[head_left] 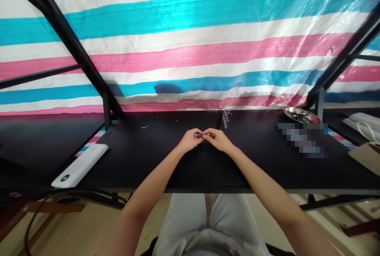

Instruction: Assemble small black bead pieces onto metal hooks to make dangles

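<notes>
Over the middle of the black table [190, 173], my two hands come together at the fingertips. My left hand [189, 141] is closed around a small, dark greyish piece [198, 134], too small to name. The fingers of my right hand [218, 139] are pinched at the right end of the same piece. Just beyond my right hand lies a short line of small greyish, see-through pieces [225, 120]. Another row of tiny pieces [211, 111] sits at the table's back edge. Thin white bits [144, 127] lie to the left, apart from my hands.
A shiny metal dish [302, 115] stands at the back right, beside a pixelated patch. A white device like a power bank [80, 165] lies at the left edge. Black frame bars [69, 40] slope up on both sides, before a striped plastic sheet [190, 14].
</notes>
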### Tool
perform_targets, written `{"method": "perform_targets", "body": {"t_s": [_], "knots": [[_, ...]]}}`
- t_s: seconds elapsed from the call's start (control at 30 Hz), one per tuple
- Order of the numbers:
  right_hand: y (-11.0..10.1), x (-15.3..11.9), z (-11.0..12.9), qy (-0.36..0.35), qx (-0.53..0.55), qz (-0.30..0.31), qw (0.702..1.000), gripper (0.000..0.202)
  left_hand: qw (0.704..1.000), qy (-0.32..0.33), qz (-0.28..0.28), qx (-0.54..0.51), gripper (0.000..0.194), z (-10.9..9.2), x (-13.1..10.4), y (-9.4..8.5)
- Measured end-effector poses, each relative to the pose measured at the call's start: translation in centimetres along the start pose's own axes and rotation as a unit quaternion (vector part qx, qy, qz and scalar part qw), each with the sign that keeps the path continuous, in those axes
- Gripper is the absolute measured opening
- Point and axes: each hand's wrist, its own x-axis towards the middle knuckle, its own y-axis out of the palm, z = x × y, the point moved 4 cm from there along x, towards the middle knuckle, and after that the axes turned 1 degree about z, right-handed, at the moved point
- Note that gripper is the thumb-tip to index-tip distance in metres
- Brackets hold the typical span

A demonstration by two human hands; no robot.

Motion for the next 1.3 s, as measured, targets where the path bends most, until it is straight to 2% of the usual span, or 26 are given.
{"method": "perform_targets", "body": {"t_s": [0.37, 0.67, 0.9, 1.1, 1.3], "knots": [[-0.4, -0.1, 0.1, -0.029, -0.074, -0.004, 0.997, 0.020, 0.999, -0.002, -0.002, -0.039, 0.015, 1.2, 0.5, 0.5], [-0.7, -0.2, 0.0, -0.036, -0.109, -0.022, 0.993, 0.019, 0.997, 0.028, 0.014, -0.067, 0.012, 1.4, 0.8, 0.8], [-0.6, -0.1, -0.3, -0.036, -0.109, -0.015, 0.993, 0.018, 0.997, 0.026, 0.020, -0.068, 0.010, 0.5, 0.5, 0.7], [-0.4, -0.1, -0.6, -0.028, -0.070, 0.020, 0.997, 0.016, 0.998, 0.030, 0.000, -0.058, 0.013, -0.2, 0.1, 0.4], [-0.7, -0.1, -0.6, -0.007, -0.080, 0.054, 0.995, 0.016, 0.998, 0.051, 0.030, 0.003, 0.018, -1.2, -0.4, 0.3]]}}
